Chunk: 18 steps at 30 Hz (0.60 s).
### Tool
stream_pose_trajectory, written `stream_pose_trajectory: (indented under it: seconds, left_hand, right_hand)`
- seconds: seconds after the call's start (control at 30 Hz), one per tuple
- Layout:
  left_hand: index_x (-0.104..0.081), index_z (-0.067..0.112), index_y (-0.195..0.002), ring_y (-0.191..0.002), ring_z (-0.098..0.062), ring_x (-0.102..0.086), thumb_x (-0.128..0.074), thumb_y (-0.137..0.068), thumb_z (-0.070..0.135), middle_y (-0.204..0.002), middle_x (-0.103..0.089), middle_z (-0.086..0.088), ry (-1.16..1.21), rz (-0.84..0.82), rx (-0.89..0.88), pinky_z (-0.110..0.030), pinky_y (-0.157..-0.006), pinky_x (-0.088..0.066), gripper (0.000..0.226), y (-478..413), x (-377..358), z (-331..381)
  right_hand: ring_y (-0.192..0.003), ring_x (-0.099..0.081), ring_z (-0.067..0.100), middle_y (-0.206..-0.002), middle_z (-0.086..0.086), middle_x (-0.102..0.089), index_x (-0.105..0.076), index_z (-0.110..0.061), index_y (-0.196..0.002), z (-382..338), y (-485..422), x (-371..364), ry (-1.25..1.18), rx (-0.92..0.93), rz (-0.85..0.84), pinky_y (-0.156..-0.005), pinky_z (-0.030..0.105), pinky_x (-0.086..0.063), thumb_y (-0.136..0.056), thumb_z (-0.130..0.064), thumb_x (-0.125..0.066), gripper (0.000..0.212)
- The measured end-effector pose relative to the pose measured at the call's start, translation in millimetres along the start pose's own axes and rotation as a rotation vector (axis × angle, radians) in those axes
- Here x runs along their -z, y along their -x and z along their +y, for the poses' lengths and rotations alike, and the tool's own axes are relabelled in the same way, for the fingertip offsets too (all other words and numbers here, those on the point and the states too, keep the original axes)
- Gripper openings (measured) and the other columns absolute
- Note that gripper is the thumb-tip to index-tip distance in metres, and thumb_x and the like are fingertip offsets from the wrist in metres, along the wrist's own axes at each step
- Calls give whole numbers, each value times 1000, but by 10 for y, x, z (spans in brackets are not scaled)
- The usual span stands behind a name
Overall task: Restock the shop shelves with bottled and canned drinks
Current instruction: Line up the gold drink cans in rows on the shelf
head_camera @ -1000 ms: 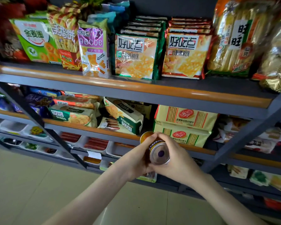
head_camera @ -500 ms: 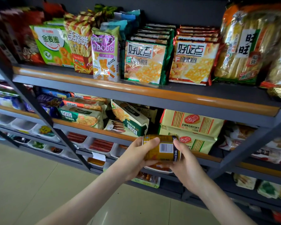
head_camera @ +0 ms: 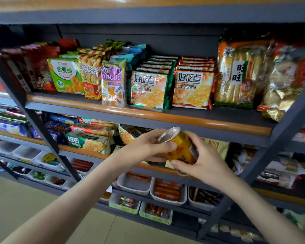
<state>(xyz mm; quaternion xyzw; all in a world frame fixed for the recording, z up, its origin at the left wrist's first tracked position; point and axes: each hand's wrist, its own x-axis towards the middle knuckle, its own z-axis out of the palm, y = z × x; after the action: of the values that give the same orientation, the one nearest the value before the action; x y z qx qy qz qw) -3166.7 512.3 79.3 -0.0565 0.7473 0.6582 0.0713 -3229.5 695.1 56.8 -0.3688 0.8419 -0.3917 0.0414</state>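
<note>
A yellow drink can (head_camera: 180,148) with a silver end hangs tilted in front of the second shelf (head_camera: 88,151), its silver end up and to the left. My left hand (head_camera: 146,147) grips it from the left, fingers curled around the upper part. My right hand (head_camera: 201,161) holds it from the right and below, thumb under the lower end. The can's lower end is hidden by my right hand.
The dark shelf rack has orange front rails (head_camera: 148,117). Snack bags (head_camera: 148,88) fill the upper shelf, biscuit packs (head_camera: 88,141) the one below. White trays of sausages (head_camera: 167,191) sit on lower shelves. Diagonal struts (head_camera: 39,124) cross the front. Tiled floor (head_camera: 25,199) lies at lower left.
Both hands turned the can, from end-on toward me, to sideways with its barcode showing, to tilted with the silver end up. My view rose, showing more of the upper shelf.
</note>
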Motion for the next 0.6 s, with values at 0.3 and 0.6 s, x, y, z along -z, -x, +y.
stream_pose_trajectory:
  seconds: [0.3,0.6]
  left_hand:
    - [-68,34,-98,-93,-9,-68,-74,-48,63,-95,-73,8,-432,308,-390,-43,-90,-54,58,-95,-129,1101]
    - [-59,29,-126,-98,7,-61,-57,-86,57,-106,-68,15,-619,511,-889,-6,-79,-45,49,-129,137,2016]
  right_hand:
    - [-121,-42,-5,-135,-25,-38,-11,-45,-144,-413,-262,760,-74,137,103,-93,5,-34,-79,-42,-74,91]
    - [-116,-49,-4,-127,-27,-48,-36,-48,-128,-1123,-825,1447,-85,481,395,-93,19,-47,-76,-33,-79,69]
